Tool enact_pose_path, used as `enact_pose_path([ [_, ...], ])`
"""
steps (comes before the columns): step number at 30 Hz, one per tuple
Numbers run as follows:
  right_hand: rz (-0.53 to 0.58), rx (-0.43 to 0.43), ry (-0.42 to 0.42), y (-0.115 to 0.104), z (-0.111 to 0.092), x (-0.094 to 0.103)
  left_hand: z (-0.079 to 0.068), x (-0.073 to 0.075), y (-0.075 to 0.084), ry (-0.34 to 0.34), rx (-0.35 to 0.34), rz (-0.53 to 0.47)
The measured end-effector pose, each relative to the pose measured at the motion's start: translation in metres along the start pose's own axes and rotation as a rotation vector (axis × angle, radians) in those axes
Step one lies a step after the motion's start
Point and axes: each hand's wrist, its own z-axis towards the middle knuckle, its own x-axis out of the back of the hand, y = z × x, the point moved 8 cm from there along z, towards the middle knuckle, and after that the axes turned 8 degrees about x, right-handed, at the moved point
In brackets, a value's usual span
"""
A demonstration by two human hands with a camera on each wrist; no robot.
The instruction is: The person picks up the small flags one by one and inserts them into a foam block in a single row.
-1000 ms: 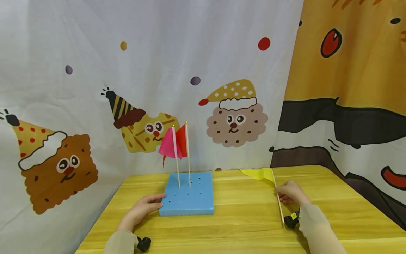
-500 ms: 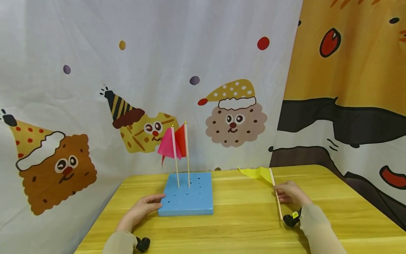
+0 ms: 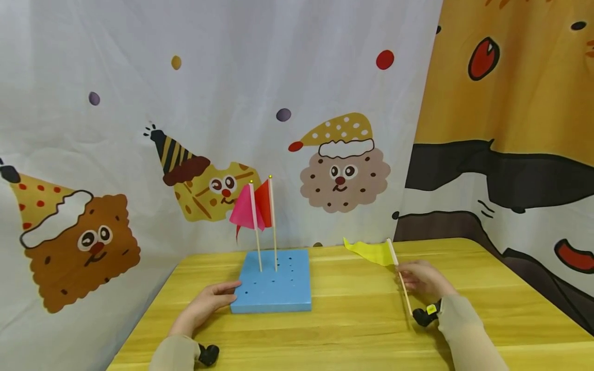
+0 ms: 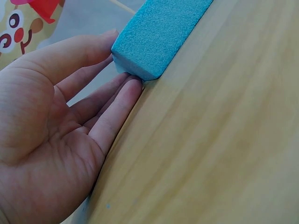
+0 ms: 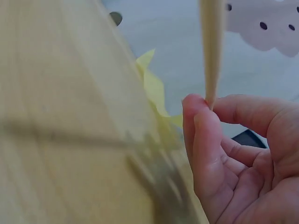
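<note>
My right hand [image 3: 424, 278] pinches the thin wooden stick of a yellow flag [image 3: 373, 252] between thumb and fingers, above the right side of the table. The stick leans, with its cloth end far and to the left and its bare end near my wrist. At the left, my left hand [image 3: 206, 305] rests its extended fingers and thumb against the left edge of a blue foam block [image 3: 280, 298]; the left wrist view shows fingertips right at the corner of the block [image 4: 156, 39]. A pink flag [image 3: 243, 210] and a red flag [image 3: 265, 206] stand upright in the block.
Several small holes dot the block's top. The wooden table [image 3: 343, 330] extends on both sides of it. Behind hangs a white curtain [image 3: 260, 62] printed with cartoon biscuits, and another patterned cloth [image 3: 510, 113] is at the right.
The yellow flag has risen and shifted slightly left, its stick tilting more, with my right hand still pinching it. My left hand and the block keep their places.
</note>
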Motion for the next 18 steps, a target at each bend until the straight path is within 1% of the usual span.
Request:
enact_pose_path([
  [1, -0.007, 0.014, -0.013, -0.003, 0.000, -0.001, 0.000, 0.000, 0.000, 0.001, 0.001, 0.001],
  [4, -0.012, 0.029, -0.013, -0.011, 0.000, -0.004, -0.001, 0.001, 0.000, 0.005, 0.002, 0.002],
  [9, 0.011, 0.050, -0.022, -0.024, 0.002, -0.009, -0.001, 0.001, 0.001, 0.015, 0.007, 0.005],
  [14, 0.003, 0.098, -0.026, -0.044, 0.001, -0.015, -0.004, 0.001, 0.001, 0.027, 0.010, 0.008],
  [18, -0.009, 0.124, -0.030, -0.061, -0.001, -0.016, -0.002, 0.001, 0.003, 0.032, 0.002, 0.015],
])
